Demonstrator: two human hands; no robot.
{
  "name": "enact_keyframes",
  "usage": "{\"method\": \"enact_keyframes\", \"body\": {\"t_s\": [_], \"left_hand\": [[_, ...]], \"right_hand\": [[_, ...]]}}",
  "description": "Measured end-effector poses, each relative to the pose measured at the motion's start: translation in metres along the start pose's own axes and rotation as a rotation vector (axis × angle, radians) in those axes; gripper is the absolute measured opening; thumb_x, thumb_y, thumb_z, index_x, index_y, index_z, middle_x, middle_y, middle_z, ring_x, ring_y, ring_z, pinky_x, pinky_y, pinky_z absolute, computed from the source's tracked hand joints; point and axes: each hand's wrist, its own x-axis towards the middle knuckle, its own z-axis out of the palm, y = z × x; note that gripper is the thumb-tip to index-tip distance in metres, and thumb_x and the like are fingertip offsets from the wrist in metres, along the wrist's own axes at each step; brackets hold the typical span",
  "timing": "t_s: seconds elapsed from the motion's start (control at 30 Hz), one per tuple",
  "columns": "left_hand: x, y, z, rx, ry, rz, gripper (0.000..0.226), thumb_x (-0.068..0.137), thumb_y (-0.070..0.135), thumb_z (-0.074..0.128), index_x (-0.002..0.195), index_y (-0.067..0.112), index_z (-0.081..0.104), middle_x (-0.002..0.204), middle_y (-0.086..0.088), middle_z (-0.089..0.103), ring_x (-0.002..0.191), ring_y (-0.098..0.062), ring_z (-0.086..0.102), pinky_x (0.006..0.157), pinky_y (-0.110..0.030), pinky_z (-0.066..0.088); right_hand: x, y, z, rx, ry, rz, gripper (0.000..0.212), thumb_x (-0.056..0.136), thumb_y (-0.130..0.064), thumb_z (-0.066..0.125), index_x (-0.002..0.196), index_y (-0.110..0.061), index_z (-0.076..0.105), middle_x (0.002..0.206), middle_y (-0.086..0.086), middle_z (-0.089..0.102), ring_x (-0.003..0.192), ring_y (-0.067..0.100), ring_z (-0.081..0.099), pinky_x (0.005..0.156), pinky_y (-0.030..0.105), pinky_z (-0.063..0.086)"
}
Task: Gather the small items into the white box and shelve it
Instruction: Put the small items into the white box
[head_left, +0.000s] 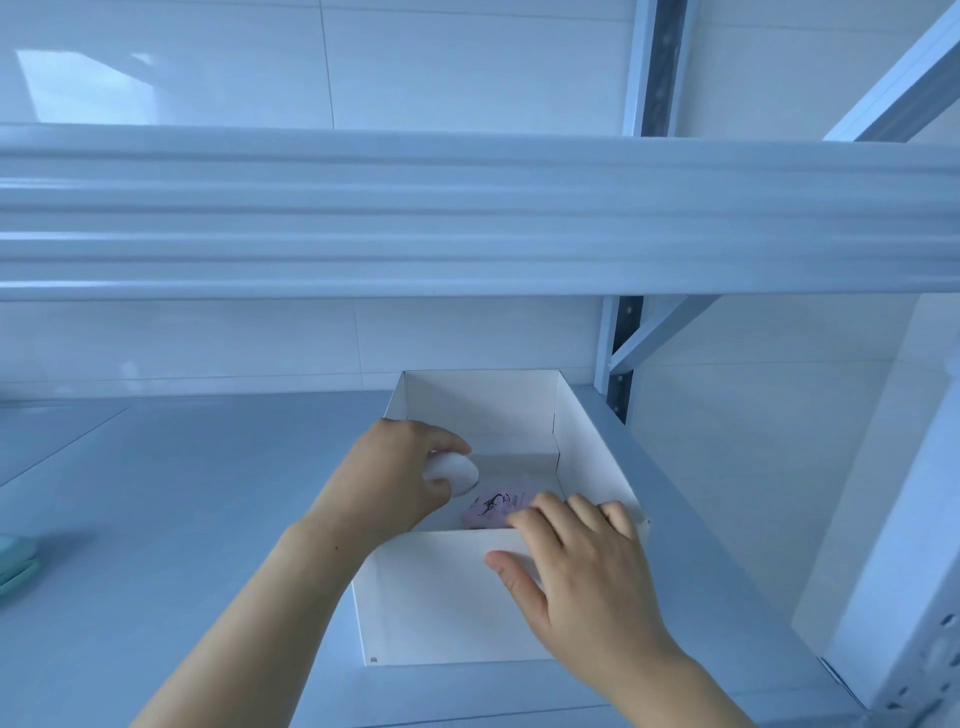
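Back wall (467, 67): large glossy white tiles with thin joints, and a pale patch of reflected light (78, 83) at upper left. A white-painted metal rack stands against it. The upper shelf (467, 218) crosses the full width, its ribbed front edge level. The lower shelf (182, 493) is a smooth grey-blue board. The rear upright (657, 62) at right is perforated, with a diagonal brace (904, 78) beside it. A front upright (914, 597) shows at the right edge, blurred. Lighting even and cool.
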Motion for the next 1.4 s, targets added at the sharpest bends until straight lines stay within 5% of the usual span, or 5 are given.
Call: {"method": "enact_keyframes", "body": {"t_s": [0.13,0.63,1.0,1.2,1.4], "left_hand": [[0.002,-0.001,0.0,-0.004,0.001,0.008,0.036,0.075,0.012,0.06,0.104,0.03,0.069,0.105,0.014,0.069,0.081,0.0,0.051,0.057,0.001,0.034],[0.009,-0.003,0.002,0.119,-0.088,0.022,0.034,0.073,0.014,0.062,0.103,0.03,0.068,0.102,0.013,0.068,0.079,-0.007,0.049,0.066,-0.02,0.038],[0.016,0.004,0.005,0.275,-0.271,0.071,0.02,0.073,0.026,0.066,0.093,0.027,0.069,0.092,0.013,0.064,0.076,-0.008,0.055,0.065,-0.021,0.045],[0.019,0.001,0.008,0.188,-0.504,0.069,0.015,0.075,0.024,0.071,0.088,0.032,0.07,0.084,0.016,0.069,0.059,0.014,0.053,0.047,0.001,0.037],[0.017,0.0,0.006,0.144,-0.235,0.064,0.02,0.081,0.015,0.062,0.095,0.027,0.068,0.096,0.013,0.068,0.075,-0.001,0.059,0.07,-0.016,0.044]], "right_hand": [[0.0,0.0,-0.003,0.017,-0.02,0.014,0.031,0.088,-0.047,0.044,0.082,-0.021,0.06,0.073,-0.008,0.056,0.065,0.019,0.051,0.062,0.031,0.026],[0.005,0.0,-0.009,0.135,-0.095,0.096,0.04,0.089,-0.051,0.043,0.073,-0.019,0.061,0.063,-0.006,0.06,0.063,0.021,0.054,0.062,0.034,0.033],[0.011,0.007,-0.004,0.207,0.114,0.116,0.042,0.076,-0.056,0.06,0.057,-0.019,0.06,0.045,-0.005,0.054,0.046,0.02,0.051,0.053,0.025,0.03],[0.008,0.006,-0.002,0.198,0.155,0.116,0.042,0.08,-0.056,0.056,0.057,-0.02,0.057,0.046,-0.006,0.053,0.048,0.019,0.049,0.056,0.025,0.024],[0.008,0.005,-0.003,0.207,0.136,0.12,0.04,0.08,-0.056,0.056,0.06,-0.021,0.06,0.048,-0.008,0.057,0.05,0.017,0.051,0.058,0.025,0.025]]}}
